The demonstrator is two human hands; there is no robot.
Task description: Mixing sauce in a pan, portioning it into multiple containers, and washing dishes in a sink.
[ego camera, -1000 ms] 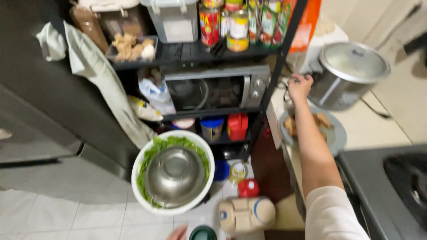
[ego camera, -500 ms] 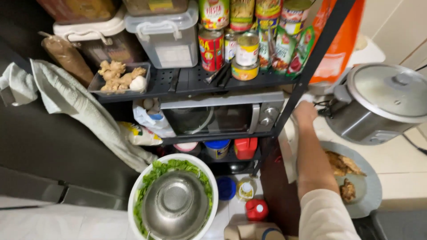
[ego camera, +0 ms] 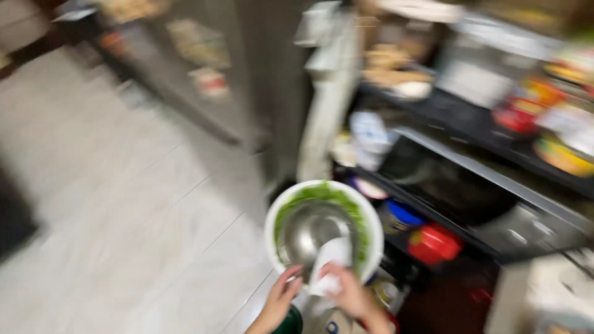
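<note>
Below the black shelving rack (ego camera: 470,154), near the bottom edge of the head view, a white bowl (ego camera: 323,232) lined with green leafy vegetables (ego camera: 322,195) is carried, and a shiny steel bowl (ego camera: 309,232) is nested inside it. The left hand (ego camera: 281,297) is closed on the near rim of the white bowl, fingers curled over its edge. The right hand (ego camera: 349,294) is closed around a small white object (ego camera: 331,263), possibly a folded paper or packet, held over the steel bowl; its exact nature cannot be told through the motion blur.

Compared with the pictures taken shortly before, a marked change is seen. The right arm, previously stretched out towards the grey cooker on the counter, has been drawn back to the bowl, and the white object, absent from the bowl before, is now held in it. The view has also been swung to the left, so that pale floor tiles (ego camera: 124,204) fill much of the frame and the cooker is no longer shown. The whole picture is smeared, which is taken as a sign of a fast head turn.

From this it is judged that something has been fetched from the counter side and brought to the bowls, and that both hands are now occupied with the stacked bowls. A red container (ego camera: 433,244) and a blue-lidded tub (ego camera: 401,216) are seen on the lower shelf, just beside the bowl.
</note>
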